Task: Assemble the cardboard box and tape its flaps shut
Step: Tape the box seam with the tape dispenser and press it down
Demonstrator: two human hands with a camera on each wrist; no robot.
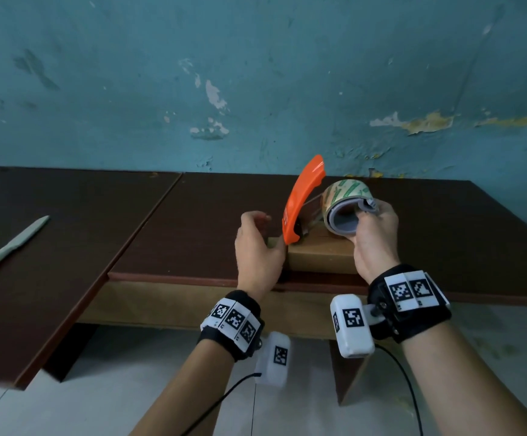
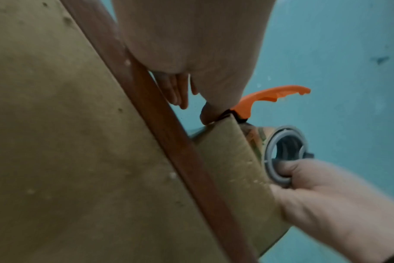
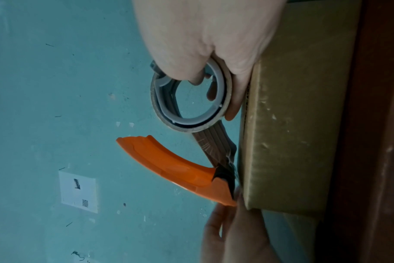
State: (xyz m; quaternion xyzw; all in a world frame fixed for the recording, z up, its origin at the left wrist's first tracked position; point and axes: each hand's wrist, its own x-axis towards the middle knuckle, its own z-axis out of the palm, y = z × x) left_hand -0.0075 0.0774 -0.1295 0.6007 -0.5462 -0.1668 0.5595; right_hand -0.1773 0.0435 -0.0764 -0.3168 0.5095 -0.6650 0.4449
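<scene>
Two hands work at one cardboard box (image 1: 322,256) sitting near the front edge of the dark tabletop (image 1: 193,228). Right hand (image 1: 373,239) grips the tape roll (image 1: 345,204), fingers (image 3: 210,89) curled through its grey core ring, thumb outside, roll held just above the box top. Orange tape dispenser (image 1: 303,199) tilts up from the box's left end, its black blade end touching the box top; a tape strip runs from roll to blade. Left hand (image 1: 257,247) is at the box's left end beside the dispenser's tip, fingers loosely bent, thumb pressing the box corner; not gripping anything clearly. Grey knife (image 1: 10,247) lies well apart at far left of the tabletop. Blue peeling wall (image 1: 256,73) behind.
</scene>
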